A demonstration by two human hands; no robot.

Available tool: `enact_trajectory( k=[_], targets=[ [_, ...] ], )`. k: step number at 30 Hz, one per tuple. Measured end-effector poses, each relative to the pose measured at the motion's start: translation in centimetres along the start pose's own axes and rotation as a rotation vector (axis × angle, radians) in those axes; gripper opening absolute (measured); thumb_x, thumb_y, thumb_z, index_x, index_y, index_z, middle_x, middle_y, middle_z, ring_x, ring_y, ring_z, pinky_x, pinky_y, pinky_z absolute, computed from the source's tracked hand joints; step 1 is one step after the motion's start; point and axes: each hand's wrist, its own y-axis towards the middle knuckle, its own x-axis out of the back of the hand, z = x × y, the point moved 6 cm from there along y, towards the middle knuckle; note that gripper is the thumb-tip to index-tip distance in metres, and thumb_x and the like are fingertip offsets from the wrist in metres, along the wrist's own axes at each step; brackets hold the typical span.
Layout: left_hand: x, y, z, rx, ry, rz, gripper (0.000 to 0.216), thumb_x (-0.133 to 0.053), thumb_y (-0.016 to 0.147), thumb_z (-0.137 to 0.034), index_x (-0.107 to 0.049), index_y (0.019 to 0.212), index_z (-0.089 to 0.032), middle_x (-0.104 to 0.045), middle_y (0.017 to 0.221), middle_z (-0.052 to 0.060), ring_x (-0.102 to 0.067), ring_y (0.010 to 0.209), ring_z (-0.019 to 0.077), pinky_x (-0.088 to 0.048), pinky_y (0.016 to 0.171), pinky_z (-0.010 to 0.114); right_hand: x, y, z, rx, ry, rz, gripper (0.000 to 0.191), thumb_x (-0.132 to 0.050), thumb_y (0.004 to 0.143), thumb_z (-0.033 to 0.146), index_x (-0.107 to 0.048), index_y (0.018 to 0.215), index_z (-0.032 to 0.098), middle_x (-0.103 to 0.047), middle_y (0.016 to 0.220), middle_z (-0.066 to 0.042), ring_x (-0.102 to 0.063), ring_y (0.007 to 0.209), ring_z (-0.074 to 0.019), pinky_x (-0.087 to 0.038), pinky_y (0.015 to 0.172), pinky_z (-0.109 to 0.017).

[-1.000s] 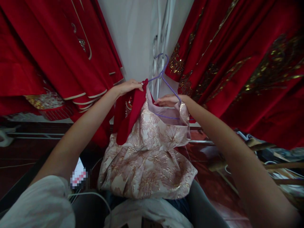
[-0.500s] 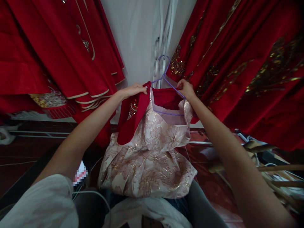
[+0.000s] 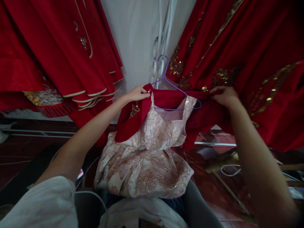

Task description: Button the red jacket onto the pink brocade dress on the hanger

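A pink and gold brocade dress (image 3: 147, 152) hangs on a purple wire hanger (image 3: 166, 80) in front of me. A small red jacket (image 3: 133, 118) is draped over the dress and hanger. My left hand (image 3: 137, 93) pinches the jacket's left shoulder at the hanger's left end. My right hand (image 3: 224, 95) is closed on the jacket's right side, stretched out past the hanger's right end. The hanger's hook points up toward white metal bars (image 3: 161, 41).
Red garments with gold trim hang at the left (image 3: 54, 53) and right (image 3: 249, 57). A pale wall (image 3: 133, 38) lies between them. Below is a dark red floor (image 3: 213, 177) with cords, sticks and white cloth (image 3: 142, 215) near my legs.
My right hand has left the hanger's neck and moved right, pulling the red jacket's right side out over the hanger. My left hand has kept its grip on the left shoulder.
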Motion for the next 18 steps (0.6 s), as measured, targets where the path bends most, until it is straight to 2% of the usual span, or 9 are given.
enact_trajectory(
  k=[1,3,5,7,8,11,15,17,18],
  targets=[
    [-0.1,-0.1,0.0,-0.015,0.019,-0.006,0.030,-0.054,0.071,-0.028,-0.052,0.044,-0.016,-0.058,0.077,0.003,-0.055,0.075,0.0144,-0.045,0.081,0.030,0.8,-1.1,0.2,-0.026,-0.004,0.034,0.023,-0.076,0.060,0.005,-0.073,0.080,0.016,-0.068,0.073,-0.005,-0.046,0.056,-0.0092,-0.034,0.063,-0.030],
    [-0.3,-0.4,0.2,-0.019,0.056,-0.032,0.026,-0.055,0.071,-0.027,-0.056,0.049,-0.016,-0.061,0.082,0.004,-0.058,0.084,0.0165,-0.045,0.088,0.031,0.8,-3.7,1.0,-0.063,0.096,0.268,0.023,-0.079,0.062,0.013,-0.074,0.084,0.016,-0.065,0.066,-0.002,-0.048,0.055,-0.0090,-0.034,0.060,-0.029],
    [-0.4,-1.1,0.4,-0.023,0.091,-0.079,0.020,-0.057,0.071,-0.025,-0.060,0.053,-0.016,-0.064,0.090,0.006,-0.058,0.098,0.0196,-0.043,0.098,0.034,0.0,-6.4,1.9,-0.131,0.249,0.464,0.026,-0.082,0.060,0.017,-0.073,0.085,0.015,-0.067,0.071,-0.005,-0.052,0.057,-0.0095,-0.036,0.058,-0.027],
    [-0.4,-2.3,0.2,-0.057,0.131,-0.149,0.015,-0.060,0.071,-0.023,-0.063,0.058,-0.016,-0.064,0.105,0.009,-0.052,0.116,0.0236,-0.036,0.108,0.039,-1.2,-8.2,2.7,-0.166,0.455,0.516,0.017,-0.076,0.072,0.026,-0.070,0.084,0.016,-0.068,0.076,-0.006,-0.057,0.059,-0.0111,-0.040,0.057,-0.027],
    [-0.4,-3.0,0.0,-0.081,0.154,-0.183,0.013,-0.061,0.072,-0.022,-0.064,0.061,-0.017,-0.061,0.115,0.011,-0.048,0.124,0.0255,-0.032,0.112,0.042,-2.0,-8.7,2.9,-0.164,0.558,0.473,0.015,-0.071,0.078,0.030,-0.067,0.084,0.017,-0.067,0.076,-0.005,-0.057,0.060,-0.0116,-0.041,0.057,-0.027],
    [-1.1,-5.4,-0.9,-0.130,0.221,-0.219,0.017,-0.057,0.079,-0.022,-0.066,0.067,-0.015,-0.042,0.145,0.012,-0.034,0.138,0.0285,-0.024,0.117,0.048,-4.2,-8.9,3.2,-0.100,0.775,0.146,0.023,-0.062,0.085,0.042,-0.057,0.081,0.020,-0.057,0.067,0.002,-0.052,0.056,-0.0114,-0.042,0.056,-0.026],
    [-4.0,-7.9,-2.6,-0.119,0.284,-0.192,0.020,-0.053,0.085,-0.024,-0.066,0.074,-0.014,-0.026,0.155,0.008,-0.027,0.142,0.0292,-0.025,0.117,0.051,-7.7,-10.4,6.3,0.170,0.695,-0.190,0.038,-0.048,0.089,0.053,-0.047,0.071,0.020,-0.045,0.065,0.004,-0.046,0.064,-0.0113,-0.040,0.067,-0.026],
    [-6.2,-8.6,-3.4,-0.104,0.299,-0.180,0.016,-0.056,0.084,-0.024,-0.067,0.077,-0.015,-0.028,0.154,0.007,-0.025,0.143,0.0303,-0.027,0.117,0.052,-10.2,-12.1,9.2,0.285,0.661,-0.179,0.039,-0.046,0.090,0.055,-0.045,0.071,0.020,-0.045,0.068,0.003,-0.045,0.066,-0.0116,-0.038,0.070,-0.027],
    [-7.4,-8.9,-3.8,-0.097,0.297,-0.168,0.014,-0.058,0.083,-0.023,-0.068,0.079,-0.015,-0.030,0.153,0.008,-0.025,0.143,0.0309,-0.028,0.116,0.052,-11.9,-13.1,10.9,0.354,0.640,-0.068,0.039,-0.045,0.090,0.055,-0.045,0.073,0.020,-0.047,0.068,0.003,-0.045,0.065,-0.0116,-0.037,0.068,-0.026]
  ],
)
